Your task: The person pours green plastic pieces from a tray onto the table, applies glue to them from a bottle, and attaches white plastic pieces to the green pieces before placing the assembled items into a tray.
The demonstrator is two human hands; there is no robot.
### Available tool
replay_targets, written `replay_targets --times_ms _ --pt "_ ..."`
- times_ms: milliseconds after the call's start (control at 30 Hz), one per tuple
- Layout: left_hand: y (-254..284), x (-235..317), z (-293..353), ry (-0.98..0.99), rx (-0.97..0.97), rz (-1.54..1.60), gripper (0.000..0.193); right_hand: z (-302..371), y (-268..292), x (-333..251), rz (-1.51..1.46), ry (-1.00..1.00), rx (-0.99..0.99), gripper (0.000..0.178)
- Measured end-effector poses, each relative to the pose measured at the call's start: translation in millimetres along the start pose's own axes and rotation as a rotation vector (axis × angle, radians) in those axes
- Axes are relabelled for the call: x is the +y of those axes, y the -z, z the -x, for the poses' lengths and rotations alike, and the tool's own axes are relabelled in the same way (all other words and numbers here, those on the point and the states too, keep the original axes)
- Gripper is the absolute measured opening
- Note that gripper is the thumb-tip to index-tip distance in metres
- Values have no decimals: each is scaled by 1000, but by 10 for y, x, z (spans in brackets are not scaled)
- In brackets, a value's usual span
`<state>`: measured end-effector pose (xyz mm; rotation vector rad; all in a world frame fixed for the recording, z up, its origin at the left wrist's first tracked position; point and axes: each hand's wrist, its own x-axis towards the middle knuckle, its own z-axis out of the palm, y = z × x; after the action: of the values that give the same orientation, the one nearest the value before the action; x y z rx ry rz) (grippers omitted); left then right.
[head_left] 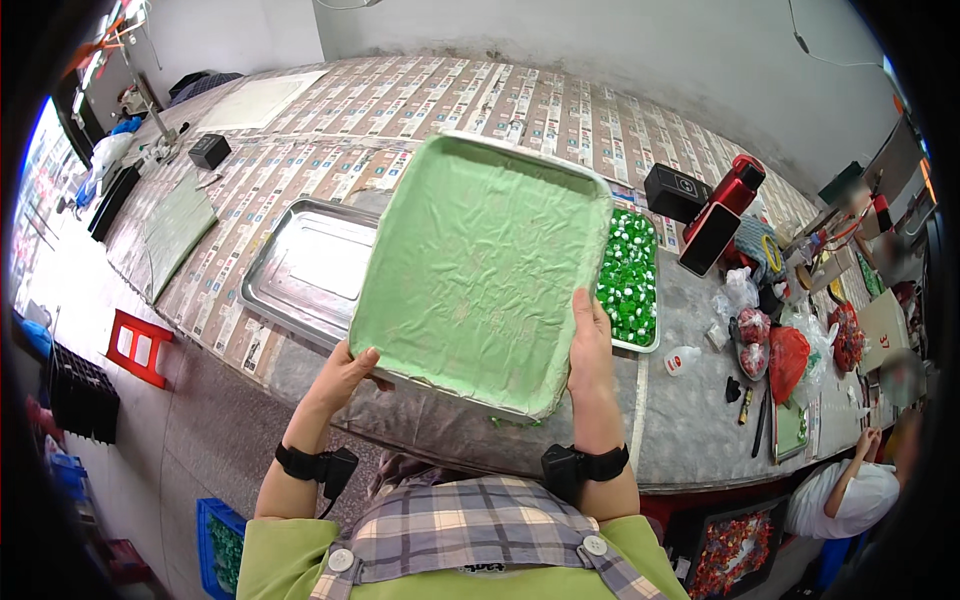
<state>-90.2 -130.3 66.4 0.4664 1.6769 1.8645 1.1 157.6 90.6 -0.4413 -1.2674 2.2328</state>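
Note:
Both my hands hold up a rectangular tray (480,280) lined with wrinkled light green material, its inside facing me and nothing lying in it. My left hand (352,374) grips its lower left corner, thumb over the rim. On the right edge, my right hand (590,340) has its thumb on the rim and its other fingers hidden behind. Partly covered by the lined tray, a silver metal tray (262,268) lies on the table to the left. To the right, a white-rimmed tray (654,300) full of green and white bead-like pieces (630,270) is also partly hidden.
A black box (676,192), a red device with a dark screen (722,218), a small white bottle (682,360) and bagged red items (788,362) stand on the right. A red stool (138,348) and blue crate (218,540) are at left. Another person (840,495) sits at lower right.

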Motion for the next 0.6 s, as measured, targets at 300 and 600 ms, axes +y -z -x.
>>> replay_targets --times_ms 300,600 --pt "343 -64 311 118 292 282 33 -75 -268 75 29 -337 -338 45" --pt "320 -350 116 -4 602 488 30 -8 141 76 127 -179 -204 34"
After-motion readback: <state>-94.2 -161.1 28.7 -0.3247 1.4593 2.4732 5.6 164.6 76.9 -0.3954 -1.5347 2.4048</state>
